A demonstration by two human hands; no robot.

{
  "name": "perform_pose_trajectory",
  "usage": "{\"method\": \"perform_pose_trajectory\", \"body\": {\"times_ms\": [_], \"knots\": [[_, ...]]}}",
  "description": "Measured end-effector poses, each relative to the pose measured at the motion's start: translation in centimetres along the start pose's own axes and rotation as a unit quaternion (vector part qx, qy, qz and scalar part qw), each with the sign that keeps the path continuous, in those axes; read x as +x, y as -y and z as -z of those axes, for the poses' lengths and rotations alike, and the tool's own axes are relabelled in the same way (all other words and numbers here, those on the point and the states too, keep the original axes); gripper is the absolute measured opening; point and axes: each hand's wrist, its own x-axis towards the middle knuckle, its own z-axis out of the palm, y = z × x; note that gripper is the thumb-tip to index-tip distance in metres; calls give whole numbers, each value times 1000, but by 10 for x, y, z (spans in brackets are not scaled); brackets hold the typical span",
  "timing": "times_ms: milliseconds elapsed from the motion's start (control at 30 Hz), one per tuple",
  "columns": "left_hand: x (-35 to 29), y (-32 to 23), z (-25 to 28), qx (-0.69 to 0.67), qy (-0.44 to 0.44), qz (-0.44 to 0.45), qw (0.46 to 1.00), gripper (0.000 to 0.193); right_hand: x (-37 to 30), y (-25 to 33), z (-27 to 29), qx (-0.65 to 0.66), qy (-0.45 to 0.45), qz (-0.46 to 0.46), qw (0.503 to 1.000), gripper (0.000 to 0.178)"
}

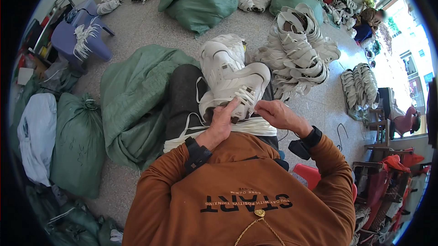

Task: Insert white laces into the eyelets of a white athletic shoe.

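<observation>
A white shoe upper (256, 76) lies across my lap, its toe away from me. My left hand (221, 122) is closed round its collar end, the thumb pressed beside the lacing. White shoelace (246, 95) crosses the eyelets in several rows. At the right edge of that lacing, the fingers of my right hand (279, 114) are pinched on the shoelace; the fingertips partly hide it. More white uppers (221, 54) are piled beneath and beyond the held one. A bundle of loose white laces (255, 126) rests over my thighs, close to my waist.
A green sack (132, 95) lies against my left leg; a tied green sack (75, 145) stands further left. Stacked uppers (296, 52) rise on the floor ahead right. A purple stool (82, 36) with laces on it stands far left. Other people sit at the far side.
</observation>
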Motion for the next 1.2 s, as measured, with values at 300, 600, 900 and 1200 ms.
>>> {"method": "perform_pose_trajectory", "body": {"times_ms": [300,600,900,1200], "knots": [[11,19,0,14,8,-62,998,32,77,106,73,306,99,30,946,19],[14,16,3,-4,-24,-47,999,37,92,61,32,201,67,17,977,15],[4,4,11,13,99,-23,995,37,45,-2,-22,135,-35,-135,981,15],[7,11,6,8,66,-72,995,43,-33,-29,24,185,-28,-213,959,16]]}}
